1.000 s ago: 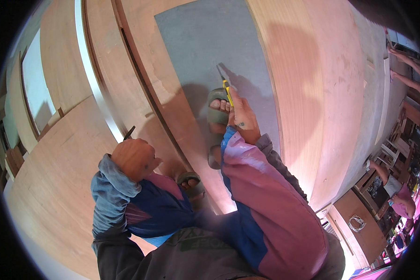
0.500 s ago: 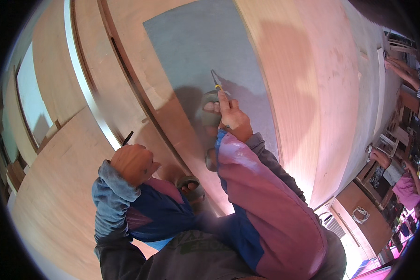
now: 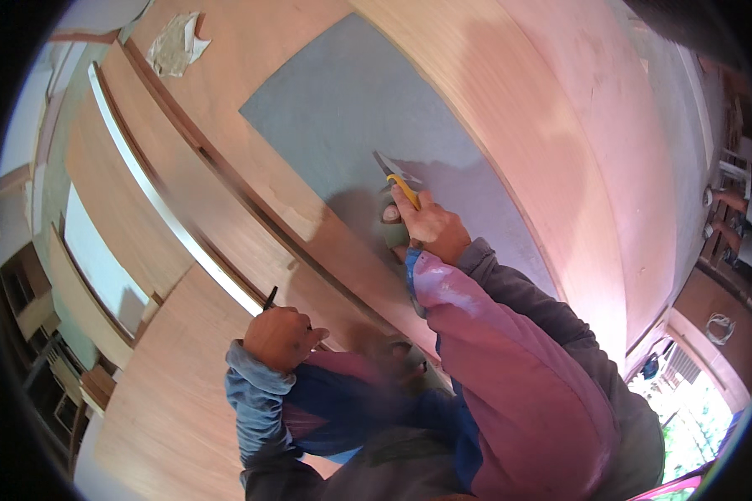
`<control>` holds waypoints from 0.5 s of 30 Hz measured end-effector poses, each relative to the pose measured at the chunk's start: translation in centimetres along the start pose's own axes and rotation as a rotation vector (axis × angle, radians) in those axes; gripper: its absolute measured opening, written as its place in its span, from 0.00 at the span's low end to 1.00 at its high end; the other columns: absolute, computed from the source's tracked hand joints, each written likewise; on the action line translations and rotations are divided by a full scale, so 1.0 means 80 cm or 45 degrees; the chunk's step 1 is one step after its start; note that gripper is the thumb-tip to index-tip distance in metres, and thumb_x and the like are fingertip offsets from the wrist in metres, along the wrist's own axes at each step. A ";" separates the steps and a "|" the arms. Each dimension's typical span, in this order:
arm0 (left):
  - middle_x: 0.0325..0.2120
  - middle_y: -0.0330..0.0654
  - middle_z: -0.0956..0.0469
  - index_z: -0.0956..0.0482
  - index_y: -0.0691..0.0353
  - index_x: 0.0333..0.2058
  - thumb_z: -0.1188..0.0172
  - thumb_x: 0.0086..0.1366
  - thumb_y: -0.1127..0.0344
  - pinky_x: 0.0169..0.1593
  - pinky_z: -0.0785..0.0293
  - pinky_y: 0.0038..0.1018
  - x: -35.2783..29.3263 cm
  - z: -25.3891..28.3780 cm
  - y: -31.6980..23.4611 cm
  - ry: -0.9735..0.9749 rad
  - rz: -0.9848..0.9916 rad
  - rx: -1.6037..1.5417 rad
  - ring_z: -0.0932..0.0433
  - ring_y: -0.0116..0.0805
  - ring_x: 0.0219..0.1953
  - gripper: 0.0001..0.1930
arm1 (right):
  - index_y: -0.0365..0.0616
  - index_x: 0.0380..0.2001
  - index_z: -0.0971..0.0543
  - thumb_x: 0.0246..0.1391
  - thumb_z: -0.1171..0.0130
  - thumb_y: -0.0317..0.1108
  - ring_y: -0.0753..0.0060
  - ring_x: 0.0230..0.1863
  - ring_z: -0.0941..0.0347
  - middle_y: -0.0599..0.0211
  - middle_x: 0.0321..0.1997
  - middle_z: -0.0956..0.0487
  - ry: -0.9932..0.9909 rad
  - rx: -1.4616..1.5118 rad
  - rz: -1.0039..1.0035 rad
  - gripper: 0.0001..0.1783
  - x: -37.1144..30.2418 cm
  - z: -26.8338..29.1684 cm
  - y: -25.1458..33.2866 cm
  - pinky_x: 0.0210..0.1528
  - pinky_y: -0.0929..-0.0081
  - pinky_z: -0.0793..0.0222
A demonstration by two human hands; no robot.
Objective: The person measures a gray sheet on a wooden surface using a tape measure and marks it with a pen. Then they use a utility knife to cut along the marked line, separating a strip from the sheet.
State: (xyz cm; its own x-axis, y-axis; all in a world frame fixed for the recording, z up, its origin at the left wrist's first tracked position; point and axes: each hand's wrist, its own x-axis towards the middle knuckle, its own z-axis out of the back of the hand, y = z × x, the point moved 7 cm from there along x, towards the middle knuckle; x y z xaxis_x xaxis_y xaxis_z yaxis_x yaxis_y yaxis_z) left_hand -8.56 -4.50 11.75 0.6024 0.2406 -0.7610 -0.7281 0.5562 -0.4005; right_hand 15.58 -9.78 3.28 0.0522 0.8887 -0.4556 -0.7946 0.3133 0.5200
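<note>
My right hand [image 3: 439, 231] is closed around a yellow-handled tool [image 3: 408, 190] with pointed metal blades, which looks like a pair of shears. Its tip is over a grey-blue sheet [image 3: 334, 92] lying on the light wood panels. Curled into a fist, my left hand [image 3: 277, 341] holds a slim black pen-like stick [image 3: 271, 296] whose tip pokes out above the fingers. That hand is near a long white strip [image 3: 167, 210]. My sandalled foot [image 3: 395, 230] is on the sheet, partly behind my right hand.
Long raised wooden edges [image 3: 251, 204] run diagonally through the panels. A crumpled pale scrap [image 3: 178, 46] lies at the far left. Wooden frames [image 3: 38, 284] stand at the left rim. A coiled white cord [image 3: 718, 328] rests on a brown surface at right.
The whole view has shifted and turned. The tool in my right hand now shows its blades and yellow handle more broadly. My left fist still grips the black stick.
</note>
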 end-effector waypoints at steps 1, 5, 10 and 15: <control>0.18 0.53 0.22 0.15 0.66 0.25 0.38 0.61 0.51 0.32 0.24 0.42 0.001 -0.002 0.003 0.032 0.025 -0.010 0.20 0.52 0.25 0.20 | 0.40 0.70 0.44 0.50 0.40 0.32 0.44 0.39 0.22 0.46 0.50 0.30 0.034 0.014 -0.019 0.44 0.000 -0.001 0.000 0.40 0.56 0.22; 0.17 0.54 0.23 0.16 0.67 0.24 0.38 0.61 0.51 0.30 0.26 0.43 0.007 -0.001 0.007 0.017 -0.014 -0.049 0.21 0.53 0.23 0.21 | 0.42 0.71 0.44 0.51 0.42 0.31 0.46 0.41 0.22 0.47 0.51 0.30 0.035 0.136 -0.001 0.43 -0.002 0.002 -0.005 0.43 0.58 0.23; 0.18 0.54 0.24 0.18 0.66 0.21 0.37 0.61 0.51 0.31 0.26 0.45 0.013 0.003 0.004 0.002 -0.057 -0.072 0.21 0.54 0.24 0.21 | 0.44 0.71 0.43 0.48 0.37 0.36 0.44 0.44 0.23 0.47 0.53 0.30 0.052 0.202 -0.049 0.46 0.002 -0.002 -0.023 0.46 0.57 0.25; 0.17 0.54 0.24 0.17 0.66 0.21 0.37 0.61 0.52 0.30 0.26 0.45 0.016 0.008 0.000 -0.005 -0.064 -0.068 0.21 0.54 0.24 0.21 | 0.45 0.70 0.41 0.43 0.30 0.40 0.42 0.46 0.24 0.47 0.52 0.28 -0.117 0.329 0.036 0.51 -0.003 0.013 -0.020 0.47 0.55 0.26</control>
State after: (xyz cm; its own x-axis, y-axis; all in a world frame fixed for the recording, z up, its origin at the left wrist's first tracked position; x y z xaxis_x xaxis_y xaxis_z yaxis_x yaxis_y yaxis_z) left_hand -7.56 -3.70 11.12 0.6398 0.2167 -0.7374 -0.7132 0.5248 -0.4647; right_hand 17.45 -10.16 3.30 0.0962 0.9214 -0.3765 -0.6166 0.3521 0.7041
